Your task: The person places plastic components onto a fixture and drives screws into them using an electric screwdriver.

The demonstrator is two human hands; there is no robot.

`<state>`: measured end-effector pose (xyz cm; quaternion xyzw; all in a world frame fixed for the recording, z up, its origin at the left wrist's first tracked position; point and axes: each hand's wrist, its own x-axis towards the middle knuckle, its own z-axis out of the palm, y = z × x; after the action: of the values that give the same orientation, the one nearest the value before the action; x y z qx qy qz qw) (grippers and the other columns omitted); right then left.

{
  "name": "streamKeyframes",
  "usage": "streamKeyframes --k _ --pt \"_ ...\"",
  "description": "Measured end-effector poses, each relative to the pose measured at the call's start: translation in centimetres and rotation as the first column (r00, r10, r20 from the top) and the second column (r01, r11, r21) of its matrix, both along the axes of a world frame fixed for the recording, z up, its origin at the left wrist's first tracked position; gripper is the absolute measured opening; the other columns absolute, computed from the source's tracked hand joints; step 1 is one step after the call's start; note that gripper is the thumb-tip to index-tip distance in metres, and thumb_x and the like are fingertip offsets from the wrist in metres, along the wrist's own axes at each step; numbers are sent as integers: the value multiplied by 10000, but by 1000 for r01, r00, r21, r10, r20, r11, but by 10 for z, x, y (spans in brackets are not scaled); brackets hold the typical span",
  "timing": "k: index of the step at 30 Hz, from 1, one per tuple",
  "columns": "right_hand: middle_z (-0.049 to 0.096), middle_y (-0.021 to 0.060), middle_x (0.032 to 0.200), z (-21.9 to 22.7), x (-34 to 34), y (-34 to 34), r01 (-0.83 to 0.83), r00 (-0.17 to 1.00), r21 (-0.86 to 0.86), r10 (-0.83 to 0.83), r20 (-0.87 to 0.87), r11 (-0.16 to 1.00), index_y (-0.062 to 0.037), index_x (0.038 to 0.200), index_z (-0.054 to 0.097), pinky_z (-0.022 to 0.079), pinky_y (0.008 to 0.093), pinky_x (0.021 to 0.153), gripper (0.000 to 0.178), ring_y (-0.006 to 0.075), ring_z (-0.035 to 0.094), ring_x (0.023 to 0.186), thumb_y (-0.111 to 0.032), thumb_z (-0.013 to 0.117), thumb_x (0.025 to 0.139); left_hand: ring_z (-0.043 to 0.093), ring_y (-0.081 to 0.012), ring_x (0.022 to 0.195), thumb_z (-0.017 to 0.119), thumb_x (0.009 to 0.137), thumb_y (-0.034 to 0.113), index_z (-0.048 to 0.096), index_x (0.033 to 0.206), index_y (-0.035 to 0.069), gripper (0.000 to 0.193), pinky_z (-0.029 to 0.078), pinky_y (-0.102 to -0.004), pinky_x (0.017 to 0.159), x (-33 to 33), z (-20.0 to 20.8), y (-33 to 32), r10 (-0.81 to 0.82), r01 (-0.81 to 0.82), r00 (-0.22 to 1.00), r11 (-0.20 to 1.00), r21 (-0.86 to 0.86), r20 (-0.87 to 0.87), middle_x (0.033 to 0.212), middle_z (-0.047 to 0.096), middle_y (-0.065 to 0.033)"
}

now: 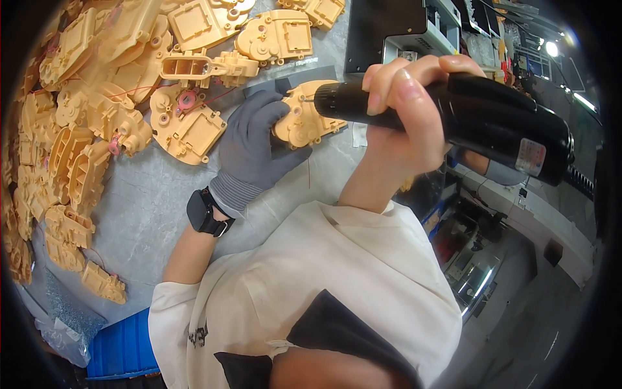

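Observation:
My left hand (251, 142), in a grey glove, grips a yellow plastic housing (302, 123) by its left side, fingers over the top edge and thumb along the lower edge. The housing lies on a dark pad (324, 73) on the table. In my bare right hand (414, 97) is a black electric screwdriver (505, 123), held nearly level with my fingers wrapped round it. Its nose points left at the upper part of the housing, and a thin bit shows there. Whether the bit sits in a screw is too small to tell.
Many similar yellow housings (188, 126) pile up across the left and far side of the grey table (142, 188). Pink round parts (186, 99) with red wires sit on some. A blue crate (120, 343) stands at the lower left. Dark equipment (389, 32) stands at the far right.

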<state>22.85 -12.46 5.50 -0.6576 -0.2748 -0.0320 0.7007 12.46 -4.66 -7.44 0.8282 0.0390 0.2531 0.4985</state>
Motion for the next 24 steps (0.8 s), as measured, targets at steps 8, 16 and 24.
streamKeyframes --k 8,16,24 --pt "461 69 608 1 2 2 -13 1000 10 13 11 1000 -38 1082 424 416 361 537 381 182 472 466 30 475 711 492 -321 1063 774 619 287 368 1253 74 783 417 -408 883 -2 3 3 -42 43 997 999 22 -62 1162 481 -142" --pt "466 72 613 -1 3 3 -17 999 -3 17 27 1000 -33 1067 428 416 355 527 364 179 471 459 24 500 714 484 -323 1085 762 631 300 355 1290 62 811 410 -415 899 -3 3 3 -37 40 996 999 26 -83 1186 477 -138" --pt "484 78 620 -3 4 8 -16 1000 -7 16 17 1000 -23 1027 428 410 326 494 339 161 445 439 63 514 711 490 -316 1079 761 631 289 365 1286 60 800 415 -404 899 -2 4 2 -44 46 993 999 19 -105 1183 484 -134"
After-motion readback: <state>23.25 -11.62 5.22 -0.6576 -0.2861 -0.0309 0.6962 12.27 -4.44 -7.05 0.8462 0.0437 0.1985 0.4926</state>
